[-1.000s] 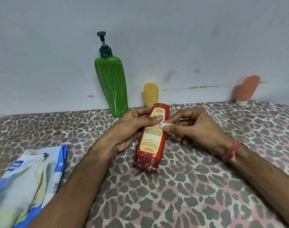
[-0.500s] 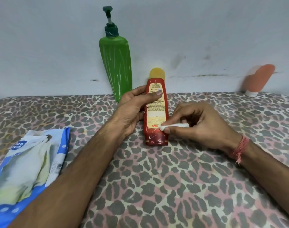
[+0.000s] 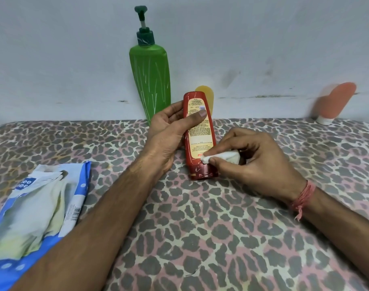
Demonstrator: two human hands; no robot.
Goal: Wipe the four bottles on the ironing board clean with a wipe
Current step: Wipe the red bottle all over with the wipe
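Head view looked down on an ironing board (image 3: 200, 238) covered in leopard-print cloth, set against a pale wall. Near the middle of the board stood a red bottle (image 3: 199, 135), cap down on the cloth, its yellow label facing the camera. The left hand (image 3: 168, 135) gripped this red bottle from its left side, thumb laid across the label and fingers curled round the back. The right hand (image 3: 255, 162) pinched a folded white wipe (image 3: 220, 157) between thumb and forefinger and pressed its tip against the lower right edge of the red bottle, just above the cap; a red thread bracelet (image 3: 303, 198) circled that wrist. Behind the red bottle, partly hidden by it, a yellow bottle (image 3: 206, 95) stood against the wall. Just to the left of the red bottle and farther back, a tall green pump bottle (image 3: 151, 80) stood upright by the wall. Well to the right of the red bottle an orange tube (image 3: 334, 101) leaned on the wall, blurred. Far left of the red bottle, toward the near edge of the board, lay a blue and white wipes pack (image 3: 38, 208).
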